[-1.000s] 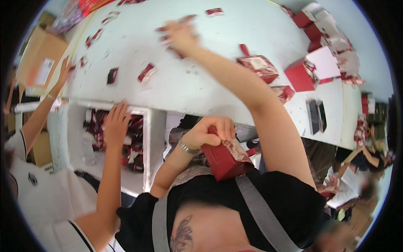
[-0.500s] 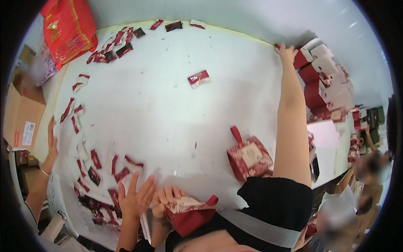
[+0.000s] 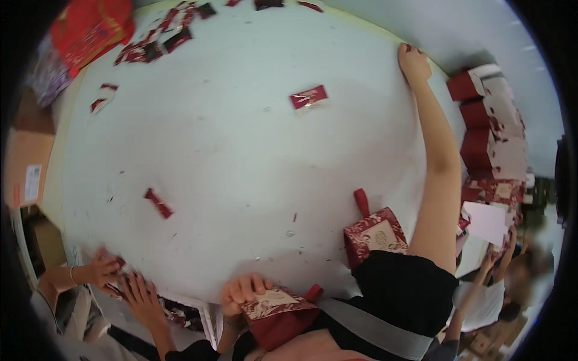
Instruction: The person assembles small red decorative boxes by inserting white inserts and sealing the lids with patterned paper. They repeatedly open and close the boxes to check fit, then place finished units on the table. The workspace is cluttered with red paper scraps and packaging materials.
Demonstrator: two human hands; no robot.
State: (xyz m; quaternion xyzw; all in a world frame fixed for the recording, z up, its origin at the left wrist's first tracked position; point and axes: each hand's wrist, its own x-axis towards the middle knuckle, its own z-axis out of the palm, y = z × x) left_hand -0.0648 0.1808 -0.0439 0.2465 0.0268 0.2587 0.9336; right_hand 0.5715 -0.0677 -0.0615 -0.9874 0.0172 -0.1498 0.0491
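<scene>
Dark red box (image 3: pixel 280 330) with a pale floral upper face, near the lower edge of the view, close to the wearer's body. On its right end, a short red loop (image 3: pixel 314 293). Over its upper left corner, the left hand (image 3: pixel 244 293), with fingers bent and gripping the box. Well apart from there, at the far right edge of the white table (image 3: pixel 229 150), the right hand (image 3: pixel 414 63), with arm stretched out and fingers curled inward, close to the wall. Between these fingers, a little dark red visible; cannot tell whether anything is pinched there.

Just beside the right upper arm, in its black sleeve (image 3: pixel 403 295), a second box (image 3: pixel 378 236), red and floral, with a pale label and an upright loop (image 3: pixel 361 203). Along the table's right side, a row of red and white boxes (image 3: pixel 478 150), and near them a pale flat board (image 3: pixel 484 224).

On the table's middle, one flat red packet (image 3: pixel 310 96). Nearer and more to the left, a narrow red packet (image 3: pixel 158 203). At the far left, a heap of red and black packets (image 3: pixel 162 37), near a bright red bag (image 3: pixel 93 33). At the left rim, a brown carton (image 3: pixel 27 162).

At lower left, a co-worker's hands (image 3: pixel 143 302) near an open white bin (image 3: pixel 209 317), one with fingers spread, the other with fingers bent.
</scene>
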